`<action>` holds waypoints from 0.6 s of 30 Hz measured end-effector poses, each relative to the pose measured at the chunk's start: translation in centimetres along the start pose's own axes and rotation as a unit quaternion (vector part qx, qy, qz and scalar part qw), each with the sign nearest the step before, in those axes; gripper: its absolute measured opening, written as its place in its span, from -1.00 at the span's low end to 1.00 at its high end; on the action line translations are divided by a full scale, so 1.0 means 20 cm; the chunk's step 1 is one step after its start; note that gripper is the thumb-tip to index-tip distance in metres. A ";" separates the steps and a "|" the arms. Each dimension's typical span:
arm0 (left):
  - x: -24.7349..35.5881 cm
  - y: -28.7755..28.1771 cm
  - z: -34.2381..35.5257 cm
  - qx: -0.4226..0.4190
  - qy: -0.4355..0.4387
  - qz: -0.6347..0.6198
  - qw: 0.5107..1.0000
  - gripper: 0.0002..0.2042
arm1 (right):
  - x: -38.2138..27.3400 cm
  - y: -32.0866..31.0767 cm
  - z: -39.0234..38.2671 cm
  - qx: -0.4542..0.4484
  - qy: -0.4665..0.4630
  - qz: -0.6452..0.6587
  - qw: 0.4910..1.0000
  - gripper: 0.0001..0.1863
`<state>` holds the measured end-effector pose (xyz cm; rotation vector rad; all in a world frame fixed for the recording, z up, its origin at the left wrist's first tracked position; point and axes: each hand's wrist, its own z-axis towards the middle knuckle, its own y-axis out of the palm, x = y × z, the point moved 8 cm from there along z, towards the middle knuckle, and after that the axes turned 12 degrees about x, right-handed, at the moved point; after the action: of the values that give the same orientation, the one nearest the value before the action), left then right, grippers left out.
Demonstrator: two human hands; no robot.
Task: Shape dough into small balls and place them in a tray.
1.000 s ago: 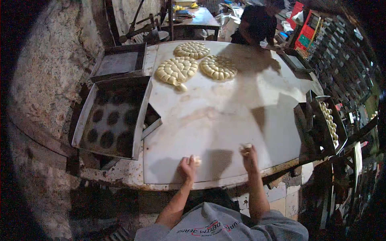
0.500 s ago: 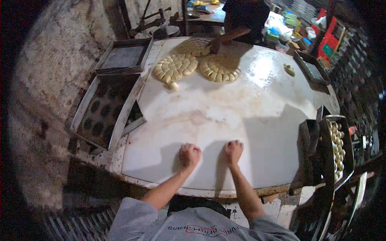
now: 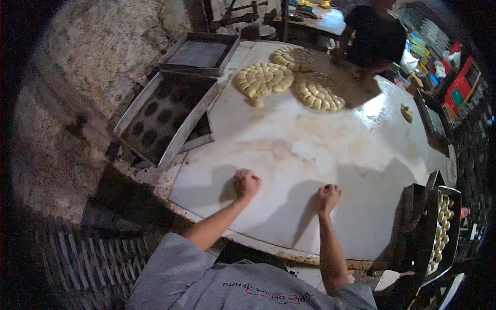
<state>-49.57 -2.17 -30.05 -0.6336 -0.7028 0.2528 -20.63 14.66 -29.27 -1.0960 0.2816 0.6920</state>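
My left hand (image 3: pixel 248 183) is closed, its fingers curled down over the white tabletop (image 3: pixel 279 206). To its right my right hand (image 3: pixel 329 197) is curled in the same way, a forearm's width or more away from it. Whatever lies under the fingers of either hand is hidden. On the far part of the table sit three round clusters of cut dough pieces: the left cluster (image 3: pixel 264 79), the right cluster (image 3: pixel 320 93) and the far cluster (image 3: pixel 293 58). A loose dough piece (image 3: pixel 256 102) rests by the left cluster.
Along the left edge stand a tray with dark round marks (image 3: pixel 150 123) and another metal tray (image 3: pixel 198 56). At the right, a deep tray of several dough balls (image 3: pixel 440 232) leans outward. A small dough lump (image 3: pixel 406 112) lies far right. Another person (image 3: pixel 373 36) bends over the far edge.
My view has swung left. My hands are farther apart, both still curled, the right farther to the right. The other person has leaned lower over the far side.
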 end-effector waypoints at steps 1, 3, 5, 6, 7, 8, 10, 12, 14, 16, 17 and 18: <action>-0.04 -0.03 -0.09 -0.044 0.006 0.018 0.999 -0.91 | -0.12 0.01 -0.08 0.005 -0.063 0.032 0.997 -0.82; 0.04 -0.29 -0.15 -0.075 0.057 0.010 0.996 -0.93 | -0.19 -0.07 -0.29 -0.019 -0.145 0.006 0.989 -0.79; -0.23 -0.46 -0.23 -0.021 0.075 0.017 0.997 -0.93 | -0.18 -0.27 -0.37 0.009 -0.158 0.043 0.986 -0.90; -0.32 -0.54 -0.23 0.006 0.096 0.030 0.995 -0.93 | -0.11 -0.30 -0.37 0.000 -0.272 -0.058 0.960 -0.89; -0.40 -0.64 -0.24 0.033 0.114 0.050 0.992 -0.93 | -0.09 -0.33 -0.31 -0.059 -0.207 -0.142 0.966 -0.88; -0.46 -0.64 -0.14 0.021 0.106 0.065 0.992 -0.92 | 0.17 -0.39 -0.26 0.041 -0.163 -0.052 0.984 -0.87; -0.65 -0.61 0.06 0.037 0.071 0.108 0.991 -0.89 | 0.09 -0.33 -0.15 0.083 -0.085 -0.097 0.988 -0.86; -0.64 -0.45 0.14 -0.074 -0.120 0.049 0.989 -0.84 | 0.06 -0.25 -0.18 0.040 -0.004 -0.148 0.988 -0.85; -0.49 -0.35 0.02 -0.095 -0.021 0.116 0.988 -0.78 | 0.00 -0.16 -0.23 -0.009 0.032 -0.194 0.980 -0.76; -0.30 -0.46 -0.03 -0.252 0.005 0.047 0.966 -0.68 | 0.01 -0.17 -0.31 -0.017 0.002 -0.218 0.976 -0.74; -0.33 -0.52 -0.07 -0.287 0.026 0.016 0.957 -0.66 | -0.04 -0.15 -0.36 -0.039 -0.028 -0.233 0.971 -0.72; -0.39 -0.59 -0.10 -0.325 0.043 -0.012 0.945 -0.64 | -0.20 -0.20 -0.40 -0.013 -0.064 -0.179 0.982 -0.70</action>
<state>-53.98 -15.61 -27.92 -1.2563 -0.7081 -0.0403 -20.19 4.96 -27.89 -1.0859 -0.0357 0.4417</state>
